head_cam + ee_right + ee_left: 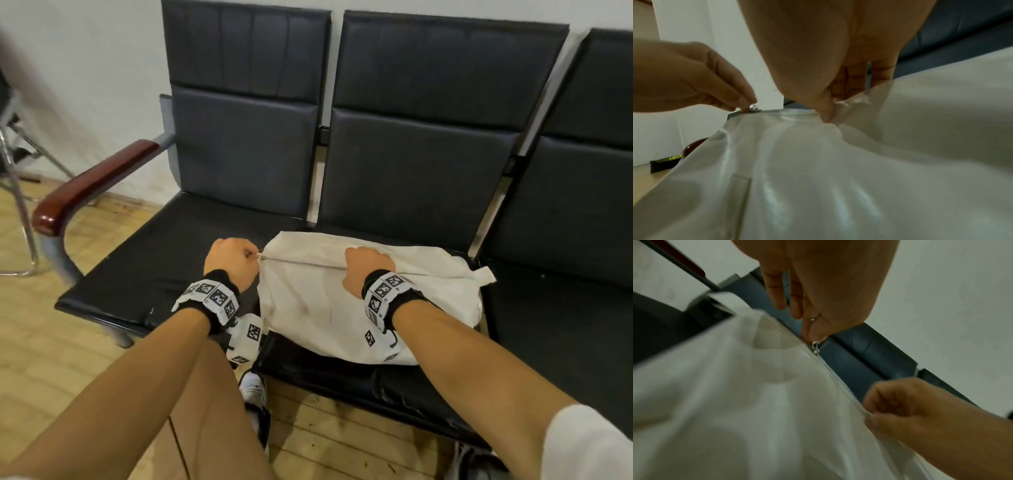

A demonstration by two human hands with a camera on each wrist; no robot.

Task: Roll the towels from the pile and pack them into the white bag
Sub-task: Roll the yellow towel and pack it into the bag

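One bag is lying on the seats; three seats are showing. One zip pull is showing. Two hands are showing: the left hand and the right hand. One armrest is showing.

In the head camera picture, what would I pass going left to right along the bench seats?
Red-brown armrest → left hand pinching the zipper pull → right hand gripping the white bag → the bag's end tab.

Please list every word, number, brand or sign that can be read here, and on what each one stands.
No readable text anywhere.
Wrist bands: black-and-white square code markers only, no letters or numbers.
White bag: no print visible; a small patch shows in the right wrist view, blank or too blurred.
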